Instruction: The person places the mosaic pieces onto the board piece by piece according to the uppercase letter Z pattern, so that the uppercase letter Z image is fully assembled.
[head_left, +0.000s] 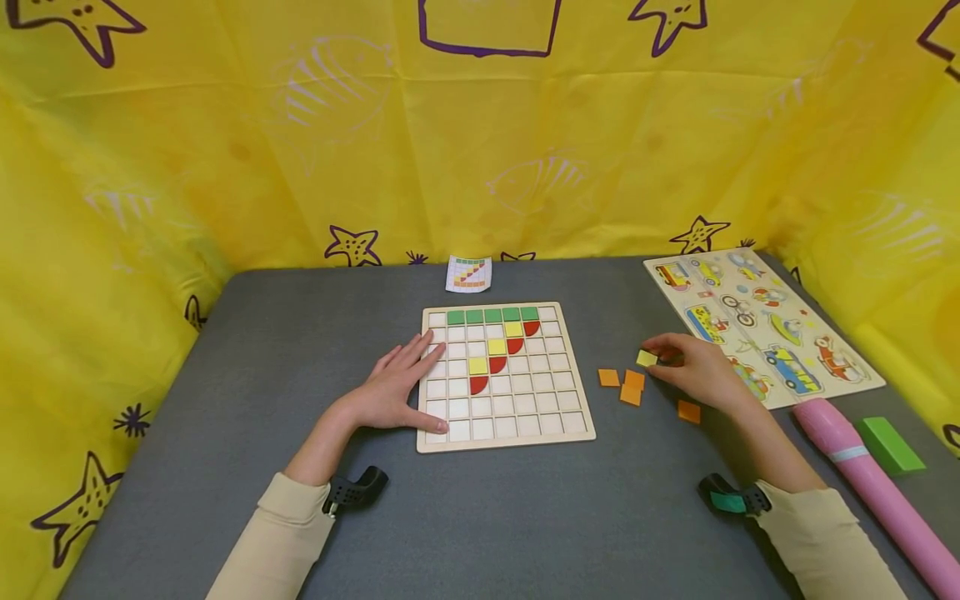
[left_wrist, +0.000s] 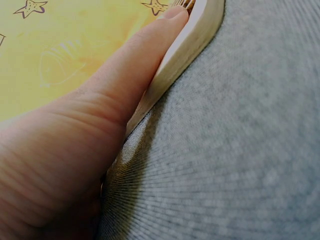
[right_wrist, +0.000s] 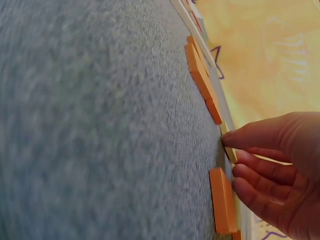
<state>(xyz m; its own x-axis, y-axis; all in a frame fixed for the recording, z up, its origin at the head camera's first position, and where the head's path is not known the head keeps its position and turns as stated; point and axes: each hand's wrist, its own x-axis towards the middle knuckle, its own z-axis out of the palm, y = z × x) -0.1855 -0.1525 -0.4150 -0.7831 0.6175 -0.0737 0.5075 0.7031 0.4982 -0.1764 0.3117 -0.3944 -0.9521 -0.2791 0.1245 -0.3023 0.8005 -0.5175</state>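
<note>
1. The right hand (head_left: 693,371) is pinching a small yellow tile (head_left: 647,358) between thumb and fingertips, just above the grey table (head_left: 525,517), to the right of the wooden grid board (head_left: 506,442). The right wrist view is showing the tile (right_wrist: 229,150) edge-on, thin and flat.
2. The left hand (head_left: 393,387) is lying open, fingers straight, pressing flat on the board's left edge; the left wrist view is showing the thumb (left_wrist: 145,60) lying along the board's rim (left_wrist: 185,45).
3. Four orange tiles (head_left: 630,387) are lying loose on the table near the right hand.
4. Judgement: the tile is looking light, rigid, probably painted wood, with smooth faces that may be slipping under a loose pinch.
5. Judgement: gripping opposite edges is looking best, leaving the underside free for dropping into a cell.
6. On the board, green, yellow and red pieces (head_left: 497,346) are sitting in the upper cells.
</note>
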